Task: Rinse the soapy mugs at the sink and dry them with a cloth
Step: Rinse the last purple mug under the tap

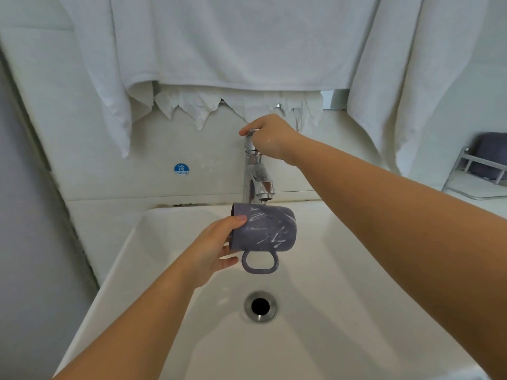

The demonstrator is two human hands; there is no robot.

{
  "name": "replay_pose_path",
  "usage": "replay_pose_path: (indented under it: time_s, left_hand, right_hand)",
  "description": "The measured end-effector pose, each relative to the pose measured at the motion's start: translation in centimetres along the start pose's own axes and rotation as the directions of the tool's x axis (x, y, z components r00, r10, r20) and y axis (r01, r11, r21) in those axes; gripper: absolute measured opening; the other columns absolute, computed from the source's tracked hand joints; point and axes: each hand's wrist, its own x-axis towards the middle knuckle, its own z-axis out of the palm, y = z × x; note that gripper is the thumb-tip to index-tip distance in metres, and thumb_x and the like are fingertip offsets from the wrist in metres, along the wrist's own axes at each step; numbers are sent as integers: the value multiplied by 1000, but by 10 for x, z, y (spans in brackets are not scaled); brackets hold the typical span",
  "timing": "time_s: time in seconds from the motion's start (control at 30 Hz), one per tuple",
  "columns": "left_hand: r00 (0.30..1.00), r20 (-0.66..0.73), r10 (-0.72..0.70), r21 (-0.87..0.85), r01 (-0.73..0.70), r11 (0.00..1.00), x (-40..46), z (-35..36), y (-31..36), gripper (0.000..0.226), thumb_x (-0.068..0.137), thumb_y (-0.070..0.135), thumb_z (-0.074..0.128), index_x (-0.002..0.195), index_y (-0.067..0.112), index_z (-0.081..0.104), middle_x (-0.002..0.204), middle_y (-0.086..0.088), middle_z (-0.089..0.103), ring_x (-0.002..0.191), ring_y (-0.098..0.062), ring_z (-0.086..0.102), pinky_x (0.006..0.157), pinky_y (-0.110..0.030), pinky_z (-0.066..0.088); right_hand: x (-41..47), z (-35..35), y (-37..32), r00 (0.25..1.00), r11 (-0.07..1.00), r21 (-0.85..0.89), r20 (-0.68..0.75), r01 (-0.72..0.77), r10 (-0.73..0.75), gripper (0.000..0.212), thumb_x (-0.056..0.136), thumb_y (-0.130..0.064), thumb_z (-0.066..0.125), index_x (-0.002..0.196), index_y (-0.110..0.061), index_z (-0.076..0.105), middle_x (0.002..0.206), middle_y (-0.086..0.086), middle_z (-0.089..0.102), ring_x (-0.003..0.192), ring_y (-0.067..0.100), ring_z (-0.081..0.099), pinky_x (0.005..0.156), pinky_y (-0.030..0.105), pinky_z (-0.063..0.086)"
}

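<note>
A purple-grey mug (pixel 270 229) streaked with white soap lies on its side just under the spout of the chrome tap (pixel 255 176), handle pointing down. My left hand (pixel 216 248) grips the mug at its open rim end, thumb on top. My right hand (pixel 270 137) curls around the tap's lever at the top. No water stream is visible. The white sink basin (pixel 343 270) is below, with its round drain (pixel 260 305).
White towels (pixel 233 42) hang across the wall above the tap, one long end at the left and one at the right. A metal wire shelf (pixel 477 171) holding something dark stands at the far right. A blue COLD sticker (pixel 181 169) is on the backsplash.
</note>
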Motion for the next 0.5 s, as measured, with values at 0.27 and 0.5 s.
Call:
replay_pose_path:
  time_s: [0.27, 0.5]
  left_hand:
    - [1000, -13, -8, 0, 8, 1000, 0, 1, 0, 37, 93, 41, 56, 125, 22, 52, 118, -6, 65, 110, -27, 62, 104, -48, 46]
    - [999, -33, -13, -9, 13, 1000, 4, -2, -5, 38, 90, 43, 60, 121, 22, 56, 117, -4, 67, 106, -20, 64, 87, -35, 49]
  right_hand:
    - [-15, -5, 6, 998, 988, 152, 56, -16, 7, 60, 91, 0, 44, 147, -21, 38, 139, 2, 45, 109, 10, 51, 72, 6, 43]
    - [-72, 34, 96, 920, 817, 441, 62, -373, 387, 48, 90, -45, 58, 127, -17, 47, 125, 1, 55, 112, 21, 55, 97, 44, 45]
